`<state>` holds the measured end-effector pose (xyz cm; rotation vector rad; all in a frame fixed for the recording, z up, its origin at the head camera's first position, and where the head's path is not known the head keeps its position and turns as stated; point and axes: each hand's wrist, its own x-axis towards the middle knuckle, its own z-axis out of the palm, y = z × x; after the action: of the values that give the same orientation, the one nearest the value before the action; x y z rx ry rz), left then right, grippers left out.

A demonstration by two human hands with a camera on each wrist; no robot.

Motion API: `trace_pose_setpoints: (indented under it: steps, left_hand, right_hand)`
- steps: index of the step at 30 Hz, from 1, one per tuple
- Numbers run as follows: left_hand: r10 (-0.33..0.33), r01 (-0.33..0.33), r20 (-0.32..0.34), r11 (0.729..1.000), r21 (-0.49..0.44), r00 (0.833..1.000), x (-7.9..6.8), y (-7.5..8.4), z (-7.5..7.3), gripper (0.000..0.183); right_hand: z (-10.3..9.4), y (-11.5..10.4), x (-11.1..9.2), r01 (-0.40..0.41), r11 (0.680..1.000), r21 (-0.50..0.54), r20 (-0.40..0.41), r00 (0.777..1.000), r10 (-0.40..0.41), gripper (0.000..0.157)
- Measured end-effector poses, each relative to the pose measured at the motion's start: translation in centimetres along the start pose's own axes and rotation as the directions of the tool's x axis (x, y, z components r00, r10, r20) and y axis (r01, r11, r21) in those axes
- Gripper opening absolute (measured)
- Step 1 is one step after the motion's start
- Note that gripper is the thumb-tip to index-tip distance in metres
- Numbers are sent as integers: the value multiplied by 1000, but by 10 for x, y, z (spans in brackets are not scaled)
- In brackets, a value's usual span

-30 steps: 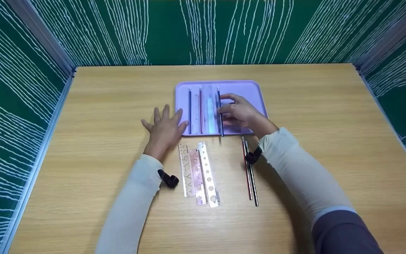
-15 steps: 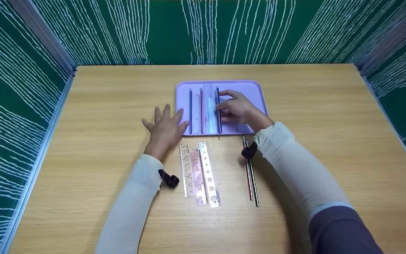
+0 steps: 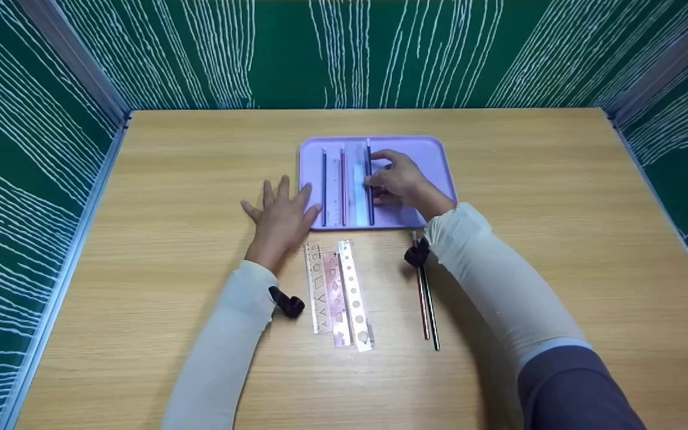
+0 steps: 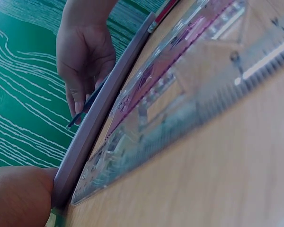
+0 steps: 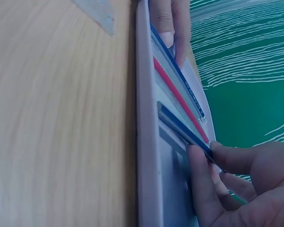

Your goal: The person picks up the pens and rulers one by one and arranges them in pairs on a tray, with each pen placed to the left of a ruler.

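Observation:
My right hand [image 3: 401, 179] pinches a dark blue pencil [image 3: 371, 209] between thumb and fingers over the purple tray [image 3: 424, 155]. In the right wrist view this pencil [image 5: 180, 126] slants just inside the tray's wall, its far end by the fingertips. My left hand [image 3: 281, 221] lies with fingers spread at the tray's left side, the thumb at its near-left corner. Left of the held pencil, the tray bears another dark blue pencil [image 3: 324, 191], a red pencil [image 3: 343, 191], a clear ruler [image 3: 336, 191] and a pale bluish ruler [image 3: 359, 197].
On the wooden table [image 3: 200, 149] before the tray lie a clear stencil ruler [image 3: 318, 292], a pink one [image 3: 337, 304] and another clear one [image 3: 355, 298]. To their right, a red pencil [image 3: 424, 310] lies beside a dark one [image 3: 432, 316], partly under the right wrist camera [image 3: 417, 255].
My right hand has shifted slightly left and away with the dark blue pencil. The pencil's near end, earlier past the tray's near rim, is now within it. The left hand stays put.

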<state>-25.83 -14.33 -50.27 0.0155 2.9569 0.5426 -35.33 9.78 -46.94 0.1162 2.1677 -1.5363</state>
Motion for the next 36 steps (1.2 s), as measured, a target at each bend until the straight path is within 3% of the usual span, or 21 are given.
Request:
trace_pose_setpoints:
  steps: [8, 15, 25, 36]
  left_hand:
    - [-5, 5, 1, 1000, 4, 1000, 0, 0, 0, 63]
    - [-4, 4, -2, 1000, 8, 1000, 0, 0, 0, 64]
    - [3, -3, -17, 1000, -3, 1000, -1, 1, 0, 63]
    - [1, -1, -14, 1000, 0, 1000, -1, 1, 0, 63]
  right_hand:
    - [4, 1, -2, 31, 996, -79, -50, 998, -35, 68]
    - [9, -1, -2, 14, 988, -154, -93, 995, -29, 60]
    - [15, 0, -2, 23, 953, -303, -163, 984, -76, 51]
    - [15, 0, -6, 12, 952, -307, -151, 987, -62, 49]
